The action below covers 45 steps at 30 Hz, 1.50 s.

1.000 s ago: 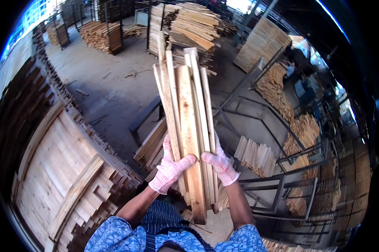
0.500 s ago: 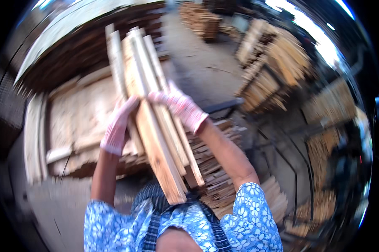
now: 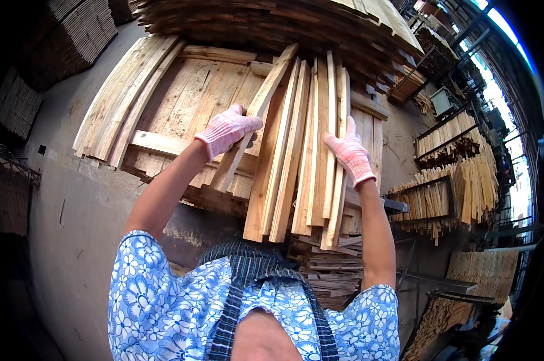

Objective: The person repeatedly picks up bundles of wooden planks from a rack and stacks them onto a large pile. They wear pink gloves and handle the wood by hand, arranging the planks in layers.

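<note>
Left hand [image 3: 226,129] and right hand [image 3: 349,153], both gloved, gripping a bundle of wooden slats [image 3: 299,150] from either side, holding it fanned out above the pallet [image 3: 163,120]. Not yet setting it down; stacking and squaring up remaining, judging by this.

A worker in a short-sleeved shirt [image 3: 163,301] of blue with a white flower print, the sleeves ending above the elbows. Over it, a dark checked bib [image 3: 248,271] with a strap running down the chest. Both hands are gloved: the left grip [image 3: 226,129] and the right grip [image 3: 350,153] wear pink-and-white knitted gloves with ribbed cuffs at the wrists.
</note>
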{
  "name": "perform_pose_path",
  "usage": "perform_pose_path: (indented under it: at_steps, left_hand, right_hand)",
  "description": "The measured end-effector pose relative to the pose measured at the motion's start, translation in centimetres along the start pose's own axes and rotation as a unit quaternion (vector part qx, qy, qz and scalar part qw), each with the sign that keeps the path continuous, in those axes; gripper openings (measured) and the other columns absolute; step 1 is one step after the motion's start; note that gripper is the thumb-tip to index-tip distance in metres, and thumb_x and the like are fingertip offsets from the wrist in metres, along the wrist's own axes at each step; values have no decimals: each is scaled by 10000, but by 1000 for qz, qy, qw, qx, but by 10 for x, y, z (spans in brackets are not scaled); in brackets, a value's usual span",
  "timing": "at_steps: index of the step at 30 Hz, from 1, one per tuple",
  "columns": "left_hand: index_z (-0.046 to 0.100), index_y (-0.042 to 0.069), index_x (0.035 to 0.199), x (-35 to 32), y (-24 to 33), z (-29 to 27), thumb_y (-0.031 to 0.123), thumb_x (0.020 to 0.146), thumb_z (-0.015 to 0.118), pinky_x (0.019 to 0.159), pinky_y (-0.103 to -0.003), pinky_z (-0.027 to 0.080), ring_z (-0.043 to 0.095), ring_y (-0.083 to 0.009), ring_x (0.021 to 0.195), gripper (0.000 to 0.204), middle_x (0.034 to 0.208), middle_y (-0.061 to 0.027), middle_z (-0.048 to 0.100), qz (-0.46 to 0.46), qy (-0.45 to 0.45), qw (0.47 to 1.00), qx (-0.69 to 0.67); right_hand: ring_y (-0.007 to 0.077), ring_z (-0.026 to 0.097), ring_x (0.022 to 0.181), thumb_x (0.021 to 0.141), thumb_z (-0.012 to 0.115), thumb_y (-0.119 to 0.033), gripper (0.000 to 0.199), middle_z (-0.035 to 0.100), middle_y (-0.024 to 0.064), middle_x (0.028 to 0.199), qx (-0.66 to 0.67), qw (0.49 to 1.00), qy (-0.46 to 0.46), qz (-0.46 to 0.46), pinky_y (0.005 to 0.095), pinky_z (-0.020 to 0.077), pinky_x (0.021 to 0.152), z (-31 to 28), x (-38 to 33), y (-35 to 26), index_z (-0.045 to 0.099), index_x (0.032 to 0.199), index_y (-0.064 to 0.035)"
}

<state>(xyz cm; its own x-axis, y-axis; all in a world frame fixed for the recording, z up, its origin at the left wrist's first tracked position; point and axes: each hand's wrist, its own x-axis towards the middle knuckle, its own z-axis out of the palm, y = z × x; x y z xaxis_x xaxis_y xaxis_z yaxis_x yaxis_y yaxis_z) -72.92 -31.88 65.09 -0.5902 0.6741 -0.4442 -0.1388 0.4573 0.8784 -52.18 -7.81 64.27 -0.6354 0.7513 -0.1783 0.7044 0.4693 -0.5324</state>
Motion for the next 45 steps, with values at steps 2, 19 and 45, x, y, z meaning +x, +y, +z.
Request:
perform_pose_path:
  at_steps: [2, 19, 45]
  left_hand:
    - [484, 10, 1144, -34, 16, -3, 278, 892, 700, 597, -323, 575, 664, -180, 735, 427, 901, -108, 660, -28, 24, 999, 36]
    - [274, 310, 1616, -15, 18, 29, 277, 831, 731, 763, -364, 595, 633, -265, 888, 909, 1309, -251, 460, 56, 33, 977, 202]
    - [311, 183, 1566, -46, -39, -32, 208, 948, 580, 968, -495, 532, 598, -432, 1193, 675, 1428, -265, 416, 70, 183, 882, 428]
  right_hand:
    - [489, 485, 1357, 881, 667, -544, 1008, 383, 350, 1510, -63, 997, -13, 44, 496, 420, 1127, -12, -6, -10, 120, 1644, -176]
    - [168, 666, 837, 881, 614, -68, 702, 663, 144, 1058, 333, 939, -84, -22, 272, 575, 727, -88, -23, 5, 362, 1536, -52]
    - [150, 612, 718, 817, 652, -232, 868, 632, 101, 986, 200, 967, -61, -148, 323, 547, 664, -28, -87, -76, 297, 1608, -191]
